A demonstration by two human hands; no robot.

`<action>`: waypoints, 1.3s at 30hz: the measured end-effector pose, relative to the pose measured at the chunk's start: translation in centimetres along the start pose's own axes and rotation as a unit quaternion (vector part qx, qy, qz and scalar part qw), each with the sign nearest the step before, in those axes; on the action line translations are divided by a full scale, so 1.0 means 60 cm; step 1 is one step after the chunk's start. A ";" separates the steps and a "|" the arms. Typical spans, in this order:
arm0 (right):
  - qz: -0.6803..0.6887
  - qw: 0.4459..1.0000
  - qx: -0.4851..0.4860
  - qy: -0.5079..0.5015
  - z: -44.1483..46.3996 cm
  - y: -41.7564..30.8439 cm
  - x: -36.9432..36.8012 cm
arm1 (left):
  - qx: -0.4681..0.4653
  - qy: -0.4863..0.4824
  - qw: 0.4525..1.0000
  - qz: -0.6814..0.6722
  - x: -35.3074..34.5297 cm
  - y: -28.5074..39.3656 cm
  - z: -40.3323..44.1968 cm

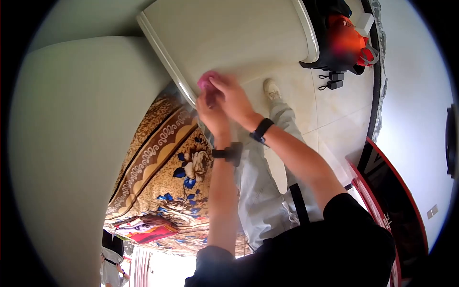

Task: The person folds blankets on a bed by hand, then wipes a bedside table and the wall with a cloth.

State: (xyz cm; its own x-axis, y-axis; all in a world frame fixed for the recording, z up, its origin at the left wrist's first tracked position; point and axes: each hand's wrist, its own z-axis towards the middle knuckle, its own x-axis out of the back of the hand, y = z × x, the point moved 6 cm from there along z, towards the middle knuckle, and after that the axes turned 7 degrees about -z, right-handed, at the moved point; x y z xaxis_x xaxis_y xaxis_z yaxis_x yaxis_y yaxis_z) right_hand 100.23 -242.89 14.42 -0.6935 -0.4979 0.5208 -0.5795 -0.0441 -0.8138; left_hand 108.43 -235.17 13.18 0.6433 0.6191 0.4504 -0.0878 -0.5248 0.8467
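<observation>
A crumpled pink-purple cloth (209,82) is bunched between my two hands, near the edge of a smooth cream-coloured surface (229,33). My left hand (213,115) has its fingers closed on the lower part of the cloth. Just right of it, my right hand (232,95) grips the cloth from the other side, its thumb and fingers pressed together. Both hands are slightly blurred, and some fingertips are hidden by the cloth. Each wrist wears a black band.
A patterned floral cover (177,167) lies to the left, with a folded red and pink item (150,229) on it. Orange and black bags (349,43) and small black boxes (335,85) sit at the upper right. Another person (113,260) stands at the lower left.
</observation>
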 end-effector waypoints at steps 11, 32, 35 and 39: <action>-0.032 0.994 -0.054 0.088 0.045 0.101 0.132 | -0.073 -0.050 0.994 0.061 -0.161 0.094 0.011; -0.050 0.999 0.018 -0.007 0.112 0.086 0.118 | -0.054 0.011 0.991 0.122 -0.155 0.110 0.047; -0.055 0.998 0.012 0.034 0.165 0.074 0.133 | -0.107 -0.008 0.981 0.159 -0.180 0.145 0.112; -0.092 0.993 0.035 0.065 0.265 0.093 0.199 | -0.221 -0.014 0.959 0.179 -0.269 0.199 0.195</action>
State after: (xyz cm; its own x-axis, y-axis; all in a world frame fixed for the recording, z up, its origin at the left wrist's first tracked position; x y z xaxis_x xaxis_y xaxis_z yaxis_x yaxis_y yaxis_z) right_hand 95.52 -262.88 12.00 -0.6311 -0.3602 0.6870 -0.6731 -0.1860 -0.7158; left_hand 105.89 -258.30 12.69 0.5310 0.4271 0.7319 -0.6159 -0.3986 0.6795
